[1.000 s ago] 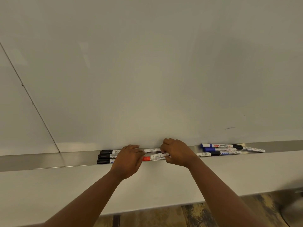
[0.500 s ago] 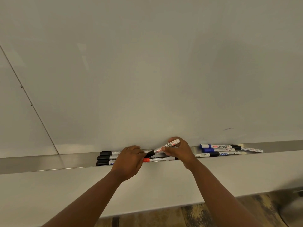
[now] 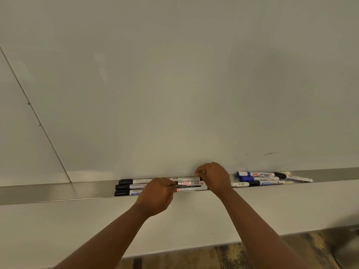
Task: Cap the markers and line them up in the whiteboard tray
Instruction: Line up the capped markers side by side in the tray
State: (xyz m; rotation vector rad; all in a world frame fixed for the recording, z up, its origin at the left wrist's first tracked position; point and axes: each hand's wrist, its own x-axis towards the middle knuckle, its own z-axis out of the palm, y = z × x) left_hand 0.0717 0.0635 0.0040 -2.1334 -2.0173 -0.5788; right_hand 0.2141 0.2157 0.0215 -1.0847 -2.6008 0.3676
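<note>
A long metal tray [image 3: 58, 192] runs under the whiteboard. Three black-capped markers [image 3: 126, 186] lie side by side at its left. Between my hands lie a white "MARKER" pen [image 3: 191, 183], a red-capped marker [image 3: 191, 188] and another pen behind them. My left hand [image 3: 157, 194] pinches the left end of the white marker. My right hand [image 3: 213, 176] curls over its right end, fingers closed. To the right sit blue-capped markers [image 3: 245, 176] and black-capped ones [image 3: 279, 175], at uneven angles.
The whiteboard [image 3: 174, 84] fills the view above the tray, with a faint pen stroke [image 3: 271, 153] at the right. A seam [image 3: 35, 113] slants down its left part. Patterned carpet [image 3: 242, 257] shows below the wall.
My right hand has brought the tilted black-tipped marker down flat into the tray. My left hand now grips its left end. The other markers have stayed where they were.
</note>
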